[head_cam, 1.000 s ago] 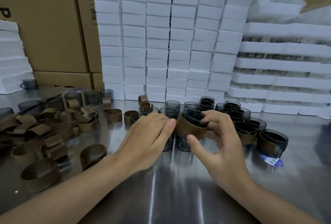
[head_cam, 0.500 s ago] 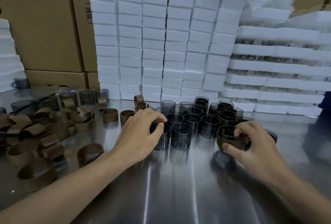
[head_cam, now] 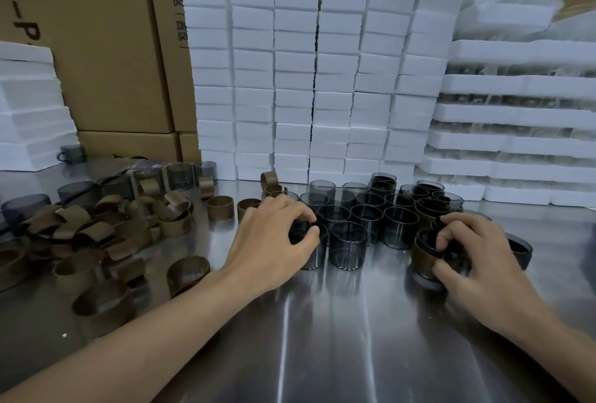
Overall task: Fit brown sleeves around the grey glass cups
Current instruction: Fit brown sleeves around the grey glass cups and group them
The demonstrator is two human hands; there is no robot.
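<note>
Both forearms reach forward over the table [head_cam: 322,338]. The left hand [head_cam: 274,241] curls palm-down over a bare cup [head_cam: 309,257], gripping its rim. The right hand [head_cam: 477,260] grips a sleeved cup [head_cam: 422,257], thumb on the sleeve, fingertips at its mouth. More bare cups [head_cam: 351,222] stand between the hands. Loose sleeves [head_cam: 96,231] lie left of the left hand.
</note>
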